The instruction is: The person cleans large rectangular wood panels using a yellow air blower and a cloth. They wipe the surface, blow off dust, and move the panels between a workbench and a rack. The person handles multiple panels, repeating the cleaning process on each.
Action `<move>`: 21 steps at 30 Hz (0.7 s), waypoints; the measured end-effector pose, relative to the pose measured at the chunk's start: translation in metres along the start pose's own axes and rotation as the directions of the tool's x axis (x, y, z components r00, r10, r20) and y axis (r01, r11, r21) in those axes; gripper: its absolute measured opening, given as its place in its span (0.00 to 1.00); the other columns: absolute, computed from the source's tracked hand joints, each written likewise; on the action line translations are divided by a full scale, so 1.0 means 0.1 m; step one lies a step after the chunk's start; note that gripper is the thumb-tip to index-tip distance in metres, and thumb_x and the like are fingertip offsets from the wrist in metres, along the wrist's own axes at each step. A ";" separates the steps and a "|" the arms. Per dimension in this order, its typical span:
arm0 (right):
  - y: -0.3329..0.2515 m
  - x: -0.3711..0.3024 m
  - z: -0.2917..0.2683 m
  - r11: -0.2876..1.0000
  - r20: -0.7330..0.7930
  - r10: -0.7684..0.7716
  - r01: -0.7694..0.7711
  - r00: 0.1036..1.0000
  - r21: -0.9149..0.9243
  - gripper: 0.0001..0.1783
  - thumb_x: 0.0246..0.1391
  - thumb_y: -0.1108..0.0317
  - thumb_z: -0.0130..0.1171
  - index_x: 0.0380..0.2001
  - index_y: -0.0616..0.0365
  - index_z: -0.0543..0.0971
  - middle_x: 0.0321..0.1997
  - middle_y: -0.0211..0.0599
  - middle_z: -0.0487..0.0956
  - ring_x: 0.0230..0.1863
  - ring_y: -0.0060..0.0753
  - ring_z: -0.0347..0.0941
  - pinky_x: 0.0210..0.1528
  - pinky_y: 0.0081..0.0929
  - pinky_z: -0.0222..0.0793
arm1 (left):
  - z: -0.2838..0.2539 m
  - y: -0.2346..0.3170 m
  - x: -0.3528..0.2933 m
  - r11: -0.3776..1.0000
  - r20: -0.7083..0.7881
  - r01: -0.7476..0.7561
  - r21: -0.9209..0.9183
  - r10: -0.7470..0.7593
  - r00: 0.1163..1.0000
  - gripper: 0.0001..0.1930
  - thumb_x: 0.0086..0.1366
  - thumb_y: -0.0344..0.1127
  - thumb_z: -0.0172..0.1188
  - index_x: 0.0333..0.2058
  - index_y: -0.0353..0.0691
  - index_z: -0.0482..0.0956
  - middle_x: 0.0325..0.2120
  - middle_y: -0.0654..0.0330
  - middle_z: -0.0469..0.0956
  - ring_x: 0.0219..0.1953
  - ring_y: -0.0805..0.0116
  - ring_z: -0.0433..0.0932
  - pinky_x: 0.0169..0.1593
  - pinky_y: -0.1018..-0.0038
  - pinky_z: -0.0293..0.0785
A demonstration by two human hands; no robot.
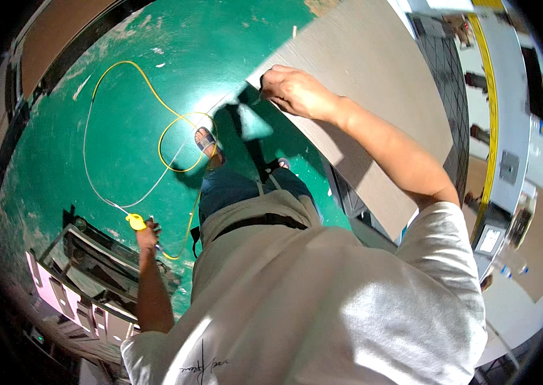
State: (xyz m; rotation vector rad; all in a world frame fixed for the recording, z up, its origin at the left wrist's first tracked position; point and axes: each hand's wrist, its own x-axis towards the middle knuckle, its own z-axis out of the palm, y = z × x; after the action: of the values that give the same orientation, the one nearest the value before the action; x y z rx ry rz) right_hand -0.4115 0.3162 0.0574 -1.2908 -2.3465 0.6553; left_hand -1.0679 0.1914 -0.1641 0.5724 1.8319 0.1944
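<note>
- Now the right hand (294, 90) is clamped on the near corner of a big grey board (374, 70), far right.
- Left hand (148, 235) grips a yellow tool (135, 222), near left, its cable (124, 115) looping across the green floor (60, 167).

— How many boards do you have up there?
— One grey panel (374, 83) at one o'clock, one yellow air nozzle (135, 222) at nine.
— Hoses?
— You've one yellow hose (156, 96) looping at eleven, plus two sandalled feet (206, 140).

A green floor (124, 128) lies beside a metal rack (92, 263).
</note>
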 end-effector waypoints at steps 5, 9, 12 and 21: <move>-0.21 -1.56 0.06 0.996 0.197 -0.039 0.055 0.980 -0.075 0.08 0.53 0.72 0.57 0.36 0.62 0.81 0.41 0.48 0.76 0.47 0.54 0.75 0.51 0.45 0.73 | 1.06 -0.28 -0.68 0.976 0.154 -0.028 0.217 -0.006 0.988 0.17 0.69 0.45 0.59 0.51 0.43 0.78 0.38 0.60 0.84 0.29 0.68 0.81 0.28 0.73 0.67; -0.76 -3.31 -0.03 0.991 0.150 0.121 -0.110 0.981 -0.080 0.07 0.51 0.70 0.56 0.31 0.59 0.81 0.42 0.43 0.76 0.49 0.45 0.72 0.53 0.40 0.72 | 1.90 -0.25 -1.24 0.955 0.254 -0.139 0.264 0.070 0.965 0.15 0.69 0.42 0.60 0.49 0.41 0.78 0.39 0.59 0.83 0.33 0.69 0.81 0.31 0.73 0.69; -1.22 -4.55 0.00 0.974 0.112 0.225 -0.223 0.968 -0.029 0.08 0.48 0.67 0.58 0.30 0.60 0.80 0.42 0.39 0.74 0.49 0.43 0.70 0.54 0.38 0.72 | 2.39 -0.20 -1.41 0.893 0.334 -0.262 0.367 0.136 0.932 0.14 0.70 0.38 0.59 0.50 0.39 0.78 0.39 0.58 0.83 0.34 0.68 0.81 0.31 0.74 0.69; -2.50 -7.18 0.28 0.760 -0.001 0.645 -0.642 0.764 -0.105 0.11 0.44 0.69 0.62 0.35 0.54 0.83 0.40 0.30 0.77 0.50 0.34 0.74 0.55 0.34 0.71 | 3.04 0.51 -2.01 0.737 0.383 -0.423 0.527 0.238 0.893 0.19 0.74 0.46 0.57 0.54 0.39 0.76 0.41 0.58 0.84 0.33 0.71 0.81 0.26 0.79 0.67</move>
State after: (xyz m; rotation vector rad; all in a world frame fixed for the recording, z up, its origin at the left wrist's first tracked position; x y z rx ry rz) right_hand -0.2341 -0.4223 0.1005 -2.1859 -1.9373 0.7589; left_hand -0.7243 0.0947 -0.0754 1.3181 1.4627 -0.2444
